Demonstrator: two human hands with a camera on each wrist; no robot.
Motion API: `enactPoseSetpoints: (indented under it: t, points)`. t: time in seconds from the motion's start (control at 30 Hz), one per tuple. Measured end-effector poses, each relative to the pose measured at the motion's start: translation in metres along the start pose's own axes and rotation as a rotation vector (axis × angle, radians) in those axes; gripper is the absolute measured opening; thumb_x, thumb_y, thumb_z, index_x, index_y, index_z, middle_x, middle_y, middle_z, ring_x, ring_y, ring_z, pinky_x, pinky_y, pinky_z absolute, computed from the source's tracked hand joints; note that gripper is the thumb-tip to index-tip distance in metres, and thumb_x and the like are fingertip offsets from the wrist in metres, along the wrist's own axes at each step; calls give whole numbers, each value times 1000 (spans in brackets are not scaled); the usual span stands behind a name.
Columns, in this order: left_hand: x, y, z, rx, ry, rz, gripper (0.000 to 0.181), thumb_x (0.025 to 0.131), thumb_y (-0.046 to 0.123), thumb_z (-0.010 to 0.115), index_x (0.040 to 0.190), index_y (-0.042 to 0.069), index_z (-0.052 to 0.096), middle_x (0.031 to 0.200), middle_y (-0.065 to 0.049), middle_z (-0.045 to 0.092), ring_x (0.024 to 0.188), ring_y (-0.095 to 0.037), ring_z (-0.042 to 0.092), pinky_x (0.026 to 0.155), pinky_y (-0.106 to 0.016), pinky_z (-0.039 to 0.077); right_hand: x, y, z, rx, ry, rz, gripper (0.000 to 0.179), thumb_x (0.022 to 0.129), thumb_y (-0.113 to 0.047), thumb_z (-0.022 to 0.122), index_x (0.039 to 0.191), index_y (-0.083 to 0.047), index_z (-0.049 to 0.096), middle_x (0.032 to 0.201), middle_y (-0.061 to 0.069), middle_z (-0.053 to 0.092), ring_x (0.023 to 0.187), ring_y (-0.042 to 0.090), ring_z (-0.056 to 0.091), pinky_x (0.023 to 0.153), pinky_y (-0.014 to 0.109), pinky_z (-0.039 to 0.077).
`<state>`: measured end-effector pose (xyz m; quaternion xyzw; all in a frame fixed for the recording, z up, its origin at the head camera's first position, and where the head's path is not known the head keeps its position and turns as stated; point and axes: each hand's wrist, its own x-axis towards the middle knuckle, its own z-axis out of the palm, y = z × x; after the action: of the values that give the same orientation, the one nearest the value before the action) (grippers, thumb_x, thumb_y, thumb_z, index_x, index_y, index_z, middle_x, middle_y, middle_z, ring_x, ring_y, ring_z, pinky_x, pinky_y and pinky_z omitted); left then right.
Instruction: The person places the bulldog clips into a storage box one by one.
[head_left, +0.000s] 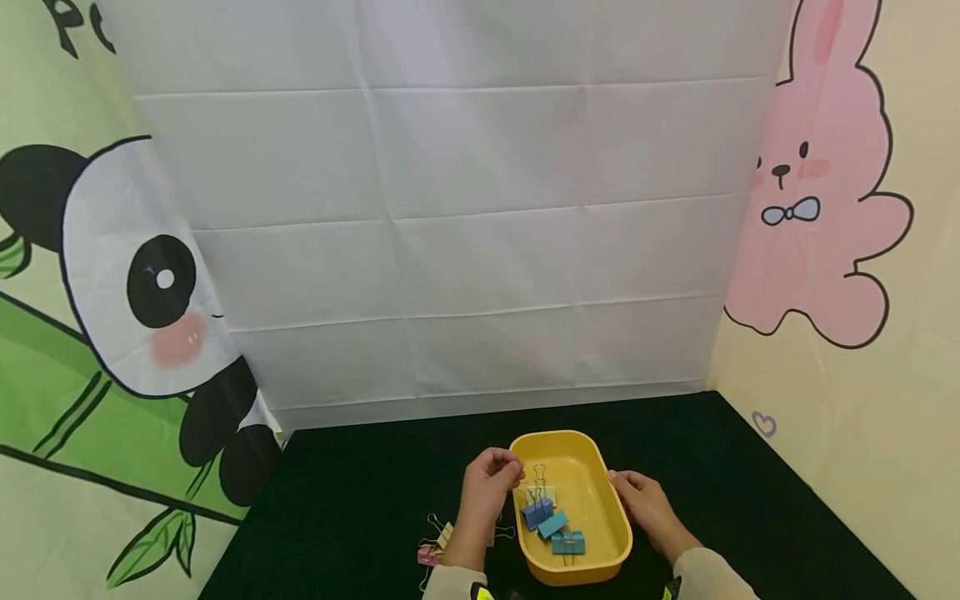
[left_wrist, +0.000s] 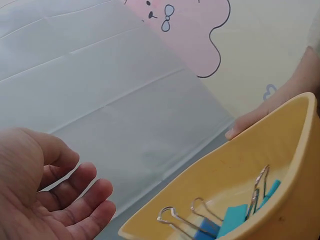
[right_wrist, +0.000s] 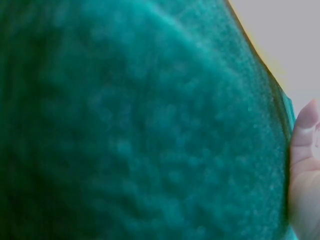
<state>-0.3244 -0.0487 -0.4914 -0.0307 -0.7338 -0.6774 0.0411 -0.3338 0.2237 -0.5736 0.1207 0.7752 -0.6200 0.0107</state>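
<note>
A yellow plastic tray [head_left: 592, 467] stands on the dark green cloth. Inside, toward its left and near end, lie several binder clips: a blue one [head_left: 537, 513], teal ones [head_left: 567, 543] and a pale one behind the blue. Over the tray's left rim is my left hand [head_left: 489, 487], its fingers loosely curled; the left wrist view shows the left palm [left_wrist: 30, 195] with nothing in it. My right hand [head_left: 651, 510] holds the tray's right rim, and a right fingertip [left_wrist: 233, 133] shows over that edge.
More binder clips, a pink one [head_left: 430, 555] and a pale yellow one [head_left: 445, 535], lie on the cloth left of the tray, partly hidden by my left wrist. A white sheet [head_left: 480, 250] hangs behind, between a panda print [head_left: 135, 275] and a pink rabbit print [head_left: 825, 250].
</note>
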Motion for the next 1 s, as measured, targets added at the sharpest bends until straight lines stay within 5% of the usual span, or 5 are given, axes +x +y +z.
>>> enactPoseSetpoints:
  t: [0.53, 0.8, 1.0]
  points:
    - [10, -17, -62, -11, 173, -20, 20, 98, 15, 66, 109, -2, 63, 95, -12, 70, 84, -19, 67, 80, -35, 58, 4, 2, -2, 12, -2, 6, 54, 101, -52, 54, 121, -3, 64, 98, 9, 66, 78, 22, 65, 71, 34, 58]
    - [7, -34, -89, -2, 299, -82, 16, 98, 12, 66, 109, 1, 63, 95, -7, 68, 85, -18, 65, 78, -31, 55, 2, 1, -3, 10, -16, -14, 66, 97, -61, 54, 124, -2, 62, 100, 9, 67, 79, 22, 65, 72, 34, 59]
    - [5, -45, -99, 21, 370, -155, 15, 96, 11, 65, 108, 4, 63, 100, -9, 66, 91, -23, 62, 76, -32, 51, 3, 2, -2, 3, -14, -7, 57, 101, -54, 53, 124, -2, 62, 100, 9, 67, 79, 23, 65, 72, 34, 59]
